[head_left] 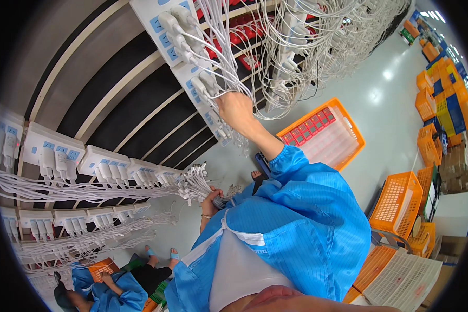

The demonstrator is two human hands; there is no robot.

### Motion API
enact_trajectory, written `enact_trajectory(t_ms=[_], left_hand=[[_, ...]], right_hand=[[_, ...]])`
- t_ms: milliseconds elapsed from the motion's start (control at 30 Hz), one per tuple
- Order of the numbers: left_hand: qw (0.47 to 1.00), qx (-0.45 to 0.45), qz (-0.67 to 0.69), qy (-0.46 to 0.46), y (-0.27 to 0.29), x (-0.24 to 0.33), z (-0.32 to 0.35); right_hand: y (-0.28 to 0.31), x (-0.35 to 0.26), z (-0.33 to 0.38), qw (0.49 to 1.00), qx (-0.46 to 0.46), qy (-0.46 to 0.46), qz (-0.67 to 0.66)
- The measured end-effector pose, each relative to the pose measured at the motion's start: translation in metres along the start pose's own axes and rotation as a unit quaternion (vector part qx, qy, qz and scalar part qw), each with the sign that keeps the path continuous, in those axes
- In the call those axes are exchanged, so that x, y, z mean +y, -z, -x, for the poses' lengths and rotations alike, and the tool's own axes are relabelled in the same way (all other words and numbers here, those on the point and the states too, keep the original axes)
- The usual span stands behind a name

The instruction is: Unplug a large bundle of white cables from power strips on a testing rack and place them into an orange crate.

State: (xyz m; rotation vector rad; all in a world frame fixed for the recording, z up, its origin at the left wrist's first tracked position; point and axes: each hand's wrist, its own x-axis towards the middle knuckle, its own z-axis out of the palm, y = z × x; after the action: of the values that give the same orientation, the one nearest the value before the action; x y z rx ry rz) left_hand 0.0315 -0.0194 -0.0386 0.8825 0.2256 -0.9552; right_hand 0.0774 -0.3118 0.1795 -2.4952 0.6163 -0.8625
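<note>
My right hand (236, 111) reaches up to a white power strip (184, 78) with blue socket faces. Its fingers are bent in around a white charger plug at the strip, with the fingertips partly hidden. White charger plugs (205, 83) sit in the sockets beside it, and their cables (224, 57) run up past the hand. Lower down, my left hand (211, 201) is closed around a thick bundle of white charging cables (221, 202). Many white plug ends (193, 183) fan out from that bundle.
Rows of power strips (106, 160) with plugs and cables line the left. Tangled white cables (317, 41) hang at the top. An orange crate (354, 136) holding red devices (309, 127) stands on the floor. Another person (114, 286) sits lower left. Orange crates (398, 200) stand right.
</note>
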Motion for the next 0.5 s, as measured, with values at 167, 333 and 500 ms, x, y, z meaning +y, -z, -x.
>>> enact_trajectory(t_ms=[167,333,500], left_hand=[[0.999,0.013,0.013,0.042,0.004,-0.002,-0.001],[0.997,-0.033,-0.062,0.019,0.002,-0.003,0.009],[0.997,-0.018,-0.08,-0.012,0.006,-0.008,0.019]], right_hand=[[-0.012,0.008,0.004,0.999,0.016,0.033,-0.009],[0.006,-0.008,0.02,0.994,0.059,0.077,-0.041],[0.014,-0.017,0.073,0.974,0.088,0.196,-0.073]])
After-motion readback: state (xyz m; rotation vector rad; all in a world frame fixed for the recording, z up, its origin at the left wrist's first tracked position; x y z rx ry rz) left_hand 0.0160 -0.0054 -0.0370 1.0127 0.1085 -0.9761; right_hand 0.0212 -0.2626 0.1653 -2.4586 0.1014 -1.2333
